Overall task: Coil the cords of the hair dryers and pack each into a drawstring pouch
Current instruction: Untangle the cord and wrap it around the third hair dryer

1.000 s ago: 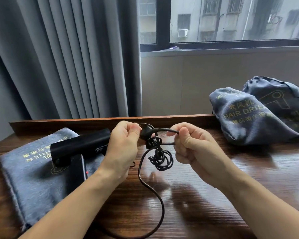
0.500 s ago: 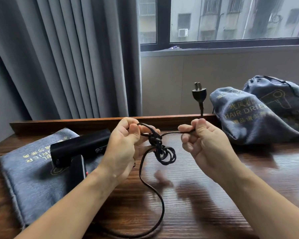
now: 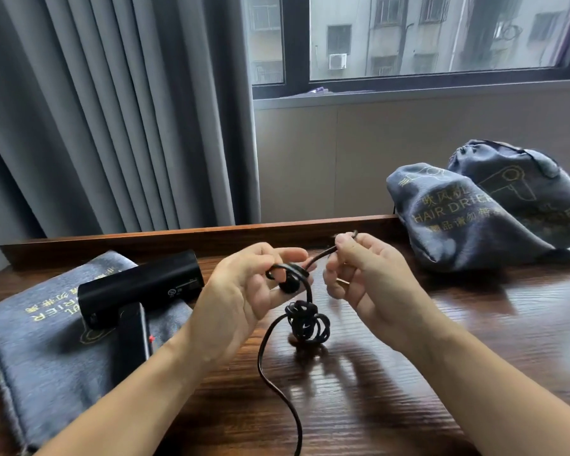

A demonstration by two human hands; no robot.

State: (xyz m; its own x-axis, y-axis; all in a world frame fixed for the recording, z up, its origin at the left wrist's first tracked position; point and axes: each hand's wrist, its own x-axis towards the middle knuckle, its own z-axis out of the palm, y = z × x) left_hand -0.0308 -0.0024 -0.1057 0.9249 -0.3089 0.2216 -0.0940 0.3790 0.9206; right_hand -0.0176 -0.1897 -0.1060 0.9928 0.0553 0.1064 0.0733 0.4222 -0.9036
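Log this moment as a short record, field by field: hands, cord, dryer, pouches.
left hand: holds the plug end and a loop of the cord
right hand: pinches the cord higher up
cord: black, bunched in a tangled coil hanging between the hands, slack trailing toward the near table edge
hair dryer: black, lying on the flat pouch
flat pouch: grey, empty-looking, left on table
filled pouches: two, grey, right rear

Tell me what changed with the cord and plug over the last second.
The plug, which stood up above the right hand half a second ago, is now down by the left hand. Both hands still hold the cord. The hair dryer and the filled pouches have not moved.
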